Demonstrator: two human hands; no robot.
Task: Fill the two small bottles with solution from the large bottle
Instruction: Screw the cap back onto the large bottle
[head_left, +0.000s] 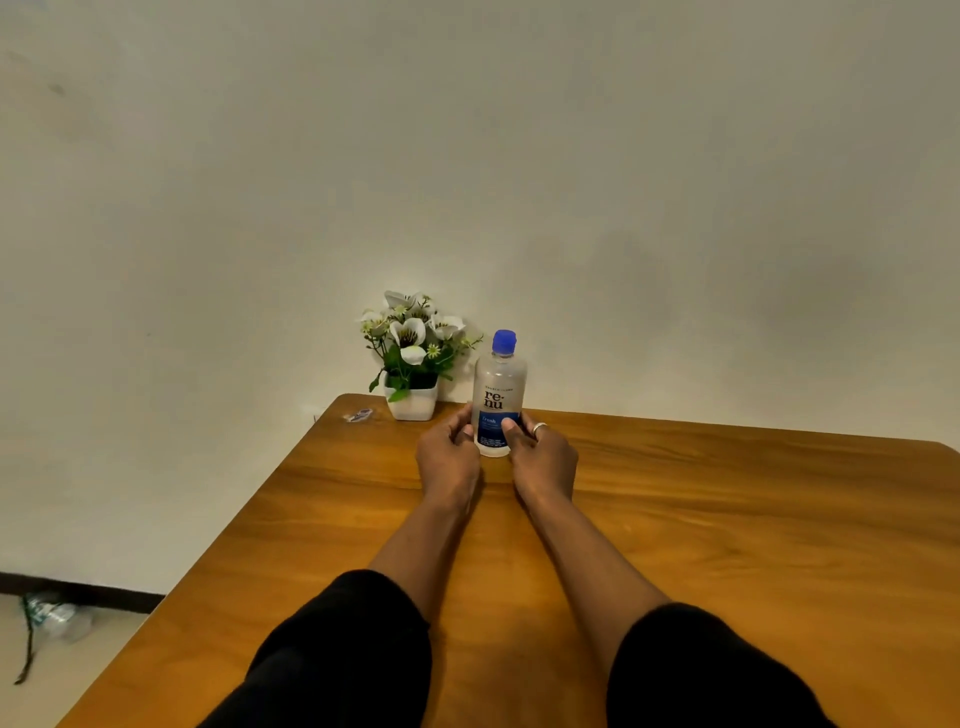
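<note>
The large bottle (498, 384) stands upright on the wooden table (727, 519) near its far edge. It is clear plastic with a blue cap and a white and blue label. My left hand (448, 457) wraps the lower left side of the bottle. My right hand (540, 454), with a ring on one finger, grips the lower right side. No small bottles are clearly in view; a small clear item (358, 415) lies on the table at the far left corner, too small to identify.
A white pot of white artificial flowers (412, 358) stands against the wall just left of the bottle. The table's left edge runs diagonally toward me. On the floor at the far left lies an empty plastic bottle (54, 616) beside a dark cord.
</note>
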